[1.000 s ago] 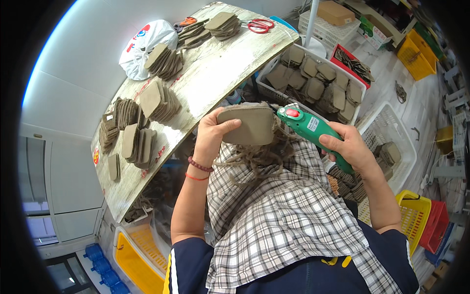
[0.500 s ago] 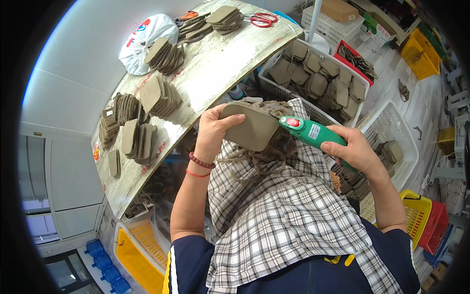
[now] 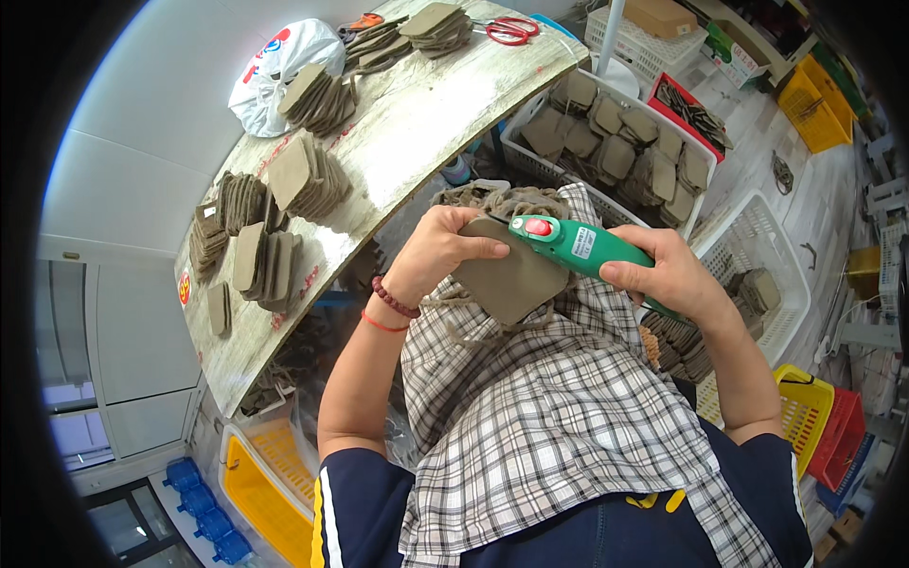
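My left hand point(image 3: 445, 248) pinches the upper left corner of a flat, grey-brown fabric pad point(image 3: 516, 289) with rounded corners, thumb on top. My right hand point(image 3: 668, 270) is wrapped round a green handheld electric cutter point(image 3: 573, 244) with a red button. The cutter's nose lies at the pad's upper edge, close to my left fingers; its dark tip is mostly hidden. Beneath and behind the pad, a heap of grey-brown fabric strips point(image 3: 530, 201) rests on the plaid apron point(image 3: 568, 407) over my lap.
On the table point(image 3: 417, 123) to the left stand several stacks of similar pads point(image 3: 308, 180), a white plastic bag point(image 3: 289, 80) and red-handled scissors point(image 3: 512, 31). A white crate point(image 3: 701, 222) full of pads is beyond my lap. Another white crate point(image 3: 791, 256) stands at right, a yellow basket point(image 3: 265, 492) at lower left.
The cutter has moved left along the pad's upper edge, toward my left fingers. The pad has turned and hangs lower, and my left hand has shifted slightly right and down.
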The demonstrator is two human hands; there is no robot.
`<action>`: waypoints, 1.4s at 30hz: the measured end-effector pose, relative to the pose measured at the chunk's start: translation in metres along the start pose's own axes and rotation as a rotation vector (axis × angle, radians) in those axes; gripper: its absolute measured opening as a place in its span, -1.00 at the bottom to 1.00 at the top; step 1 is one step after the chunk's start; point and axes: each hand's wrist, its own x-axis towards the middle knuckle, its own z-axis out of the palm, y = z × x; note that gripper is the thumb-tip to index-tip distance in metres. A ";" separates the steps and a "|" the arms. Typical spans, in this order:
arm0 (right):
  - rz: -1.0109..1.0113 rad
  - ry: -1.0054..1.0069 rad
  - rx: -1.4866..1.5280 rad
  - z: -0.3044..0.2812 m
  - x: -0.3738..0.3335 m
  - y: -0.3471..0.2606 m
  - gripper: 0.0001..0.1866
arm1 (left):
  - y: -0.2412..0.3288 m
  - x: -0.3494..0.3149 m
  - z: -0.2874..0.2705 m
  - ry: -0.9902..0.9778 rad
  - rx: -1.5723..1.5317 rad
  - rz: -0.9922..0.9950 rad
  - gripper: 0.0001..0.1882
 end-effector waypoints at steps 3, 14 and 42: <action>0.006 -0.035 0.029 0.001 0.007 -0.010 -0.60 | 0.002 0.002 0.003 -0.030 0.043 -0.051 -0.82; 0.051 0.120 -0.094 -0.020 -0.018 0.014 -0.54 | -0.002 -0.010 -0.027 0.156 -0.191 0.133 -0.85; -0.041 0.008 -0.104 0.001 0.017 -0.015 -0.57 | -0.003 0.001 -0.009 0.031 -0.031 0.084 -0.80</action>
